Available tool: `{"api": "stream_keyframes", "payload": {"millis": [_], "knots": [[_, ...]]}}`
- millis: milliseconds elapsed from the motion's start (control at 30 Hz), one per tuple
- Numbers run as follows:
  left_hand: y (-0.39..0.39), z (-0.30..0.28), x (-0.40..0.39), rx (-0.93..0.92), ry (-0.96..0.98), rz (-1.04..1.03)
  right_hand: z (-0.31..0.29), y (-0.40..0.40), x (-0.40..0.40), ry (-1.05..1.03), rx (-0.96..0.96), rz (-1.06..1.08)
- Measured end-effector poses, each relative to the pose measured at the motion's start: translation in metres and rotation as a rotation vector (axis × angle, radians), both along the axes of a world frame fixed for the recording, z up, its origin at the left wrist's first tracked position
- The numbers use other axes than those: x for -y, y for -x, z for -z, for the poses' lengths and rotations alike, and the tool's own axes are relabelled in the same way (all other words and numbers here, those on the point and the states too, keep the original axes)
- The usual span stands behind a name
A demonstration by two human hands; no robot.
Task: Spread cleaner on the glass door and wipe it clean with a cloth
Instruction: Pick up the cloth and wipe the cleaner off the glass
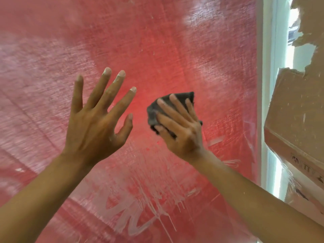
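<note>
The glass door [157, 41] fills most of the view, red behind it, hazy with smeared white cleaner and white drips low in the middle. My left hand [94, 120] is raised in front of the glass with its fingers spread and straight; white residue coats the fingertips. To its right, my right hand [178, 125] presses a bunched dark grey cloth [157, 109] against the glass, fingers laid over the cloth and the thumb tucked under its lower edge.
A white door frame [270, 85] runs down the right side of the glass. Beyond it hangs torn brown cardboard [294, 111] with printed black marks, close to my right forearm.
</note>
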State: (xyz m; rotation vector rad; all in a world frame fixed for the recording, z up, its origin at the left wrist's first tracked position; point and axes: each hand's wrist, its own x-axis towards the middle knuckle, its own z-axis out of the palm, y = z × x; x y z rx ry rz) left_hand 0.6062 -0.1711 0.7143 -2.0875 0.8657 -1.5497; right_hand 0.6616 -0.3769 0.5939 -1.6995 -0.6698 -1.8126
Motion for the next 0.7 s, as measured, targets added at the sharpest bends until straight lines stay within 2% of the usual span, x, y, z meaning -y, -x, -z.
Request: {"api": "stream_keyframes", "payload": {"millis": [33, 133, 167, 200, 233, 333, 367, 400, 433, 500, 533, 567, 633, 700], "knots": [[0.000, 0.000, -0.004, 0.002, -0.005, -0.002, -0.007, -0.005, 0.002, -0.117, -0.010, -0.004], [0.000, 0.001, -0.008, 0.016, -0.005, 0.001, -0.039, -0.012, -0.003, -0.688, -0.142, -0.094], [0.000, 0.001, -0.008, 0.015, 0.001, 0.006, -0.046, -0.009, -0.012, -0.769, -0.184, -0.115], [0.001, 0.002, -0.007, 0.013, 0.007, 0.011, -0.045, -0.004, -0.021, -0.737, -0.191, -0.113], [0.001, 0.001, -0.007, 0.010, 0.009, 0.017, -0.037, 0.001, -0.029, -0.608, -0.159, -0.094], [0.001, 0.001, -0.008, -0.006, 0.006, 0.032, -0.004, 0.011, -0.031, -0.067, -0.026, -0.025], [0.000, 0.001, -0.009, -0.009, 0.005, 0.033, -0.004, 0.011, -0.025, 0.007, -0.011, -0.007], [0.000, 0.001, -0.009, -0.010, 0.007, 0.032, -0.011, 0.007, -0.020, -0.019, -0.001, 0.007], [0.000, 0.001, -0.009, -0.009, 0.008, 0.031, -0.025, 0.003, -0.017, -0.152, -0.020, -0.005], [0.001, 0.000, -0.008, -0.007, 0.008, 0.028, -0.065, -0.006, -0.009, -0.562, -0.114, -0.092], [0.001, 0.000, -0.008, -0.005, 0.006, 0.028, -0.084, -0.008, -0.007, -0.691, -0.154, -0.131], [0.001, 0.000, -0.008, -0.005, 0.003, 0.028, -0.096, -0.008, -0.009, -0.729, -0.189, -0.154], [0.001, 0.000, -0.008, -0.004, -0.001, 0.026, -0.092, -0.005, -0.015, -0.581, -0.167, -0.133], [0.001, 0.000, -0.007, -0.008, 0.008, 0.027, -0.065, 0.002, -0.020, -0.284, -0.085, -0.060]]}}
